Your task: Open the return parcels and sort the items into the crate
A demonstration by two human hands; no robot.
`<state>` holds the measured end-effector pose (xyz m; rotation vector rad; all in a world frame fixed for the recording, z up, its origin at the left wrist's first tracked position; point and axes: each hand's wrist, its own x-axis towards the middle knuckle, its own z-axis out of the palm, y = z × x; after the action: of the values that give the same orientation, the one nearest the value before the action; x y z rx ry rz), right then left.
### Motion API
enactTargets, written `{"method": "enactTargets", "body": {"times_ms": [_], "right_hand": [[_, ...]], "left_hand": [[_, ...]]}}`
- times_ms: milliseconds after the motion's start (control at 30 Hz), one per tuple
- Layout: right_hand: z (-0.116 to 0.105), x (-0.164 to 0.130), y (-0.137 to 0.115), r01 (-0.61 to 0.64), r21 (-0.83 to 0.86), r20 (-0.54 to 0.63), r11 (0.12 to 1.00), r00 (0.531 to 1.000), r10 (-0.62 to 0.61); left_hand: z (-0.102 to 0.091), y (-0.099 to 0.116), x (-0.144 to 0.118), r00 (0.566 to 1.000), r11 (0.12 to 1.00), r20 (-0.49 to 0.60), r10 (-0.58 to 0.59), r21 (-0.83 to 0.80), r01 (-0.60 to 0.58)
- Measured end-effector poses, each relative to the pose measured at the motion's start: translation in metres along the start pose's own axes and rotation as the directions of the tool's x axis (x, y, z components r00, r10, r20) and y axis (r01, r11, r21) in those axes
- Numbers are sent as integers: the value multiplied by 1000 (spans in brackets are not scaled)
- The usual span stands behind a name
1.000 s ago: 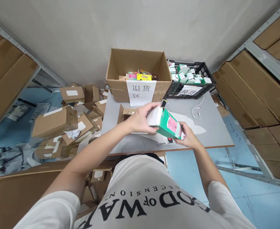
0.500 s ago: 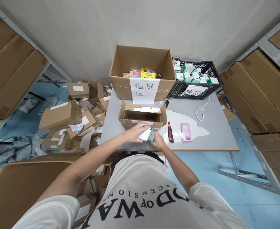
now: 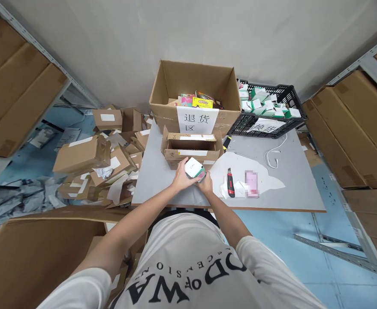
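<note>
While it is gripped from both sides, a green-and-white product box (image 3: 194,168) is held over the near part of the desk (image 3: 304,184)

As the product box is tilted, with its white end turned upward, its left side is covered by the left hand (image 3: 180,177), whose grip is closed around it. The lower right side is held by the right hand (image 3: 206,184), its grip drawn in against the box; those fingertips are partly hidden, so how tightly they are pressed cannot be told. Just beyond, a small open carton (image 3: 172,155) is placed on the desk, with white labels stuck on it; whether it is touched by the product box cannot be told.

At the far side, a large cardboard box (image 3: 165,116) is fronted by a paper sign (image 3: 197,118) marked 退货区, and a yellow package (image 3: 202,103) is seen among others inside. To its right, small green-and-white boxes (image 3: 265,107) are held in a black plastic crate (image 3: 239,125).

To the right of the hands, a red-and-black utility knife (image 3: 230,183) is laid on white paper, with a pink item (image 3: 251,183), blurred by pixelation, near it. Farther right, a white cable (image 3: 267,156) is curled on the desk. Left of the desk, cardboard parcels (image 3: 82,156) are heaped.
</note>
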<state>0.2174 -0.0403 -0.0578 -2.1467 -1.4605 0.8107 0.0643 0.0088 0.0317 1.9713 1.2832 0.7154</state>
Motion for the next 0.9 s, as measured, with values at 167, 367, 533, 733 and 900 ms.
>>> {"method": "enactTargets", "body": {"times_ms": [167,367,533,733,900], "right_hand": [[17,-6,-1,-109,-42,-115,993,988,104],[20,-20,15,19,26,-2,999,1000,-19],[-19,-38,19,274,237,-84,932,962,-261],[-79,-32,-2,592,207,28,779,792,-610],[-105,-12,-21,642,141,137,753,741,-657]], "left_hand": [[13,-4,8,997,989,-71,-14,-150,3],[16,-14,13,972,965,148,185,-215,-151],[16,-24,5,935,959,262,241,-213,-188],[17,-32,-1,914,947,277,297,-210,-244],[15,-38,-7,932,947,204,300,-185,-264]]}}
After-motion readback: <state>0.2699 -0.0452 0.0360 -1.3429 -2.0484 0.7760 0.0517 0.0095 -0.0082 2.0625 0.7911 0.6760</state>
